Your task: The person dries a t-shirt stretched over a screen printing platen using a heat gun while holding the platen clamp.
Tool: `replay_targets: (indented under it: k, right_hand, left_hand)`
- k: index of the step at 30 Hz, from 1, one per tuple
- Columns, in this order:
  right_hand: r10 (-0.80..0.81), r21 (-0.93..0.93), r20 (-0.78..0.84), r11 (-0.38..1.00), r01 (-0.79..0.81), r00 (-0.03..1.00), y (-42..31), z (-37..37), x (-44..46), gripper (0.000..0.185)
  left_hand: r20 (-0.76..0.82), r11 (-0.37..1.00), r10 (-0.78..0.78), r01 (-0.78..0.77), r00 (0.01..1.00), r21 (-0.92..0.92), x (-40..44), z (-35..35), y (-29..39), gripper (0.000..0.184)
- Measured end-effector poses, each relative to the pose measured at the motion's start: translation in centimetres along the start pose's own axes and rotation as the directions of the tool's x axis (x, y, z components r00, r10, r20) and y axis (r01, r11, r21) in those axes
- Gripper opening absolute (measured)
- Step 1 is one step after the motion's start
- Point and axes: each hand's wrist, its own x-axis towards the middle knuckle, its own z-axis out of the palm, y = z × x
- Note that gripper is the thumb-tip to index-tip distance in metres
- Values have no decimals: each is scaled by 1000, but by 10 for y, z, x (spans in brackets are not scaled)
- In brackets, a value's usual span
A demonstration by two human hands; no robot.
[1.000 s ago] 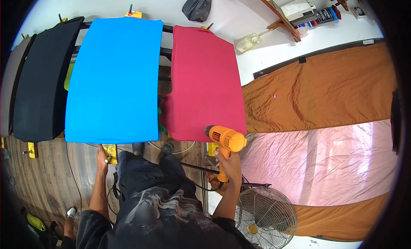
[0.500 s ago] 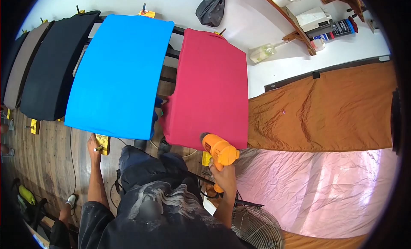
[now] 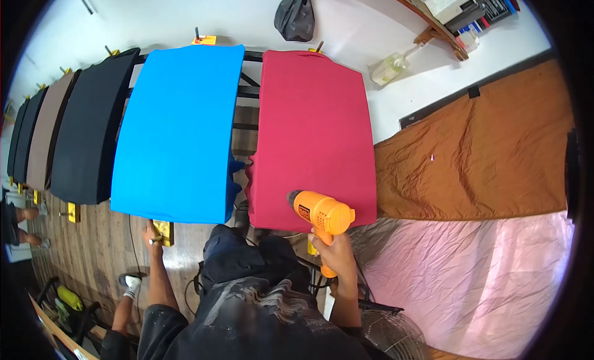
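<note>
Right hand point(image 3: 337, 251) grasping orange heat gun point(image 3: 326, 212) by its handle; nozzle over red cloth-covered board point(image 3: 312, 131), just in from middle of near edge. Left hand point(image 3: 152, 234) at yellow bracket point(image 3: 165, 232) below blue cloth-covered board's point(image 3: 179, 131) near edge, grip: can't tell. Probably best: sweep nozzle evenly, clear of cloth, no lingering near corners.

A black short-sleeved fabric T-shirt point(image 3: 278, 335), loose at the sleeves point(image 3: 162, 328), bears a wavy, streaky grey print point(image 3: 266, 290) across the chest. Below are dark navy cloth trousers point(image 3: 221, 238). The left hand point(image 3: 152, 235) and right hand point(image 3: 338, 252) are bare.
</note>
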Motion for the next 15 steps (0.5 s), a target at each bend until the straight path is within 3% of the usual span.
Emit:
replay_targets:
  k: [1,3,6,7,8,9,10,11,12,15]
  right_hand:
    - [-40,-57,-41,998,38,998,-1,6,2,28]
    - [-116,-197,-102,976,94,988,-11,12,6,27]
    - [31,-67,-83,997,-36,996,-22,14,8,26]
    - [54,-17,-89,998,-56,995,-24,17,10,25]
    - [-79,-135,-135,989,61,988,-22,22,14,25]
    - [-111,-185,-152,979,82,982,-20,25,17,25]
    - [-141,-232,-171,968,100,975,-18,27,19,24]
    - [-172,-276,-192,954,115,966,-17,28,22,24]
    - [-4,-111,-166,994,-14,986,-31,27,20,21]
    - [146,-25,-102,988,-149,984,-44,24,23,24]
  left_hand:
    - [-41,1000,23,-23,999,9,3,3,-2,48]
    - [23,999,-34,34,999,-13,2,0,0,46]
    - [39,999,-15,16,999,-36,-1,1,8,46]
    - [19,994,-90,91,996,-54,1,2,5,47]
    - [0,984,-163,162,987,-74,3,3,0,48]
    - [-16,969,-232,230,973,-91,6,2,-3,49]
    - [-70,985,-161,156,984,-72,4,5,-2,51]
    - [-26,984,-172,171,985,-39,6,2,-6,52]
    - [-65,985,-174,172,983,-28,6,3,-6,51]
    - [-41,993,-115,115,993,-1,6,3,-7,49]
